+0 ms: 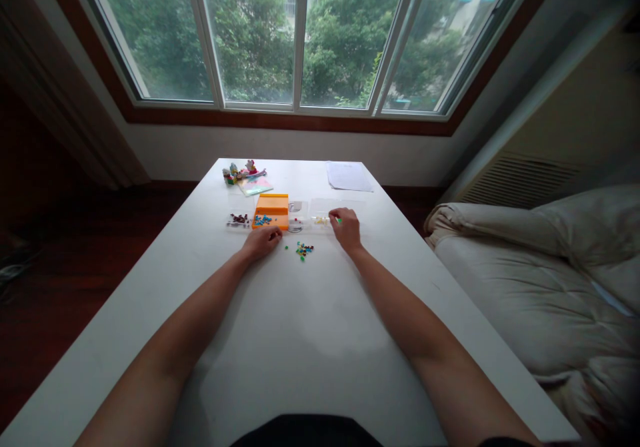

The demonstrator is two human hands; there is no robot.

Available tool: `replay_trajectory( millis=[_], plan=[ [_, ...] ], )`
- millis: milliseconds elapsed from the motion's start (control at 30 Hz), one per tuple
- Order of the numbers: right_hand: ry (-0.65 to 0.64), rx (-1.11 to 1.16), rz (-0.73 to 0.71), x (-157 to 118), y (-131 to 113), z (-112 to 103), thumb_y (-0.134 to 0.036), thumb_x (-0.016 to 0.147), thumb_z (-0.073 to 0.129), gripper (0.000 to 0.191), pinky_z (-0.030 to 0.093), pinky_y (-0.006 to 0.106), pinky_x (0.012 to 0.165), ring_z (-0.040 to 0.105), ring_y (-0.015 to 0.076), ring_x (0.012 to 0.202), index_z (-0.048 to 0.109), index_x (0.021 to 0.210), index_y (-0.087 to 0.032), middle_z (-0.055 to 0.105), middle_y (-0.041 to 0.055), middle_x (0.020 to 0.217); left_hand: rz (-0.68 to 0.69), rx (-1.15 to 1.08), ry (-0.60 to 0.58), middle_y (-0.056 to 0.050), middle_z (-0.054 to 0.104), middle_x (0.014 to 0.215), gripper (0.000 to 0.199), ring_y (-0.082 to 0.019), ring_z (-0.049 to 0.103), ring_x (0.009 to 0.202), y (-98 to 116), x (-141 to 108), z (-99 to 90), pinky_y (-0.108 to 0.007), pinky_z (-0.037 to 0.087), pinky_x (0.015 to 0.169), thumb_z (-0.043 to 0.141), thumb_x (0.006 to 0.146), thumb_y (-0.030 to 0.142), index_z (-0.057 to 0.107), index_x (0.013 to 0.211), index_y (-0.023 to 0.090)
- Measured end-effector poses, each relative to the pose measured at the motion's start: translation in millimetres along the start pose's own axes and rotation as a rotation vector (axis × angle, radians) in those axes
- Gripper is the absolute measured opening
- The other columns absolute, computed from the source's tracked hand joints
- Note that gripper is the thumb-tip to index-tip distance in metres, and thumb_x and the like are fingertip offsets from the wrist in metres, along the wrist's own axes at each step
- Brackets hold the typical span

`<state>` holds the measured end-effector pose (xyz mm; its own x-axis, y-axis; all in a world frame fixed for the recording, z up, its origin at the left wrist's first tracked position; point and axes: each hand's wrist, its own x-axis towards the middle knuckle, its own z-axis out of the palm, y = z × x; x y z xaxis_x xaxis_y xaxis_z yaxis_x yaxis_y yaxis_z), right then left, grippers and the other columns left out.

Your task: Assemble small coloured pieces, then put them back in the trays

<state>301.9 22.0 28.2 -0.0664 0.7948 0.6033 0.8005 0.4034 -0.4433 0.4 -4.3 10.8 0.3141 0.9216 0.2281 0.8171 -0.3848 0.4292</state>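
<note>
On the white table (280, 340), an orange box (273, 205) stands open with small blue pieces (263, 220) inside. My left hand (263, 241) rests just in front of it, fingers curled; what they hold, if anything, is too small to tell. My right hand (346, 227) is over a clear box on the right, its fingers pinched beside yellowish pieces (321, 221) and a green piece. Dark pieces (239, 219) lie in a clear container at the left. A loose pile of mixed coloured pieces (304, 250) sits on the table between my hands.
Small colourful figures (240, 172) and a pastel card (256, 185) lie at the table's far left. White paper (349, 176) is at the far right. A cream sofa (530, 280) stands right of the table, and a window (300, 40) is beyond it.
</note>
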Motion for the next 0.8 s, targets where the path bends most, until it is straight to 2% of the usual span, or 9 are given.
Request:
replay_trajectory(
  millis=[67, 200, 300, 400, 533, 700, 800],
  plan=[
    [0.074, -0.024, 0.120, 3, 23, -4, -0.020, 0.096, 0.050, 0.020, 0.034, 0.032, 0.089, 0.050, 0.0206, 0.091, 0.068, 0.097, -0.012, 0.066, 0.0122, 0.094, 0.005, -0.006, 0.000, -0.004, 0.071, 0.088, 0.024, -0.018, 0.061, 0.076, 0, 0, 0.1, -0.026, 0.039, 0.065, 0.054, 0.086, 0.031, 0.073, 0.096, 0.022],
    [0.123, -0.044, 0.213, 3, 48, -4, -0.023, 0.095, 0.049, 0.021, 0.034, 0.032, 0.086, 0.047, 0.0194, 0.086, 0.067, 0.094, -0.012, 0.066, 0.0120, 0.092, -0.001, -0.001, -0.005, -0.004, 0.072, 0.088, 0.024, -0.018, 0.061, 0.076, 0, 0, 0.4, -0.026, 0.040, 0.065, 0.053, 0.086, 0.033, 0.073, 0.097, 0.022],
    [0.163, -0.044, 0.241, 3, 52, -2, -0.024, 0.096, 0.046, 0.023, 0.035, 0.032, 0.086, 0.047, 0.0195, 0.086, 0.066, 0.096, -0.013, 0.066, 0.0108, 0.093, 0.002, 0.004, -0.007, -0.003, 0.072, 0.088, 0.024, -0.018, 0.061, 0.077, 0, 0, 0.3, -0.026, 0.040, 0.065, 0.053, 0.087, 0.033, 0.072, 0.098, 0.022],
    [0.175, -0.031, 0.220, 2, 46, 3, -0.025, 0.096, 0.046, 0.023, 0.036, 0.032, 0.087, 0.049, 0.0200, 0.088, 0.066, 0.096, -0.015, 0.066, 0.0098, 0.093, 0.005, 0.000, -0.002, -0.004, 0.072, 0.088, 0.024, -0.018, 0.061, 0.077, 1, 0, -0.2, -0.026, 0.039, 0.065, 0.053, 0.087, 0.032, 0.072, 0.098, 0.022],
    [0.092, 0.039, 0.072, -5, 22, 12, -0.026, 0.095, 0.049, 0.020, 0.039, 0.032, 0.085, 0.053, 0.0202, 0.086, 0.067, 0.092, -0.018, 0.067, 0.0066, 0.089, 0.006, -0.005, 0.009, -0.004, 0.071, 0.086, 0.023, -0.018, 0.060, 0.075, 3, -1, -0.9, -0.026, 0.038, 0.064, 0.053, 0.087, 0.032, 0.073, 0.096, 0.022],
    [-0.194, 0.183, -0.267, -18, -13, 23, -0.017, 0.090, 0.055, 0.014, 0.042, 0.032, 0.083, 0.055, 0.0202, 0.086, 0.068, 0.089, -0.020, 0.066, 0.0050, 0.085, -0.003, 0.007, 0.010, -0.004, 0.070, 0.085, 0.024, -0.017, 0.059, 0.074, 2, -1, -0.5, -0.026, 0.037, 0.063, 0.054, 0.087, 0.033, 0.073, 0.096, 0.021],
    [-0.331, 0.216, -0.367, -22, -19, 29, -0.007, 0.081, 0.057, 0.019, 0.042, 0.031, 0.081, 0.055, 0.0190, 0.084, 0.069, 0.086, -0.020, 0.066, 0.0037, 0.083, 0.007, 0.005, 0.017, -0.004, 0.070, 0.085, 0.023, -0.017, 0.059, 0.073, 0, 0, 1.1, -0.026, 0.038, 0.063, 0.054, 0.087, 0.032, 0.072, 0.096, 0.021]
  ],
)
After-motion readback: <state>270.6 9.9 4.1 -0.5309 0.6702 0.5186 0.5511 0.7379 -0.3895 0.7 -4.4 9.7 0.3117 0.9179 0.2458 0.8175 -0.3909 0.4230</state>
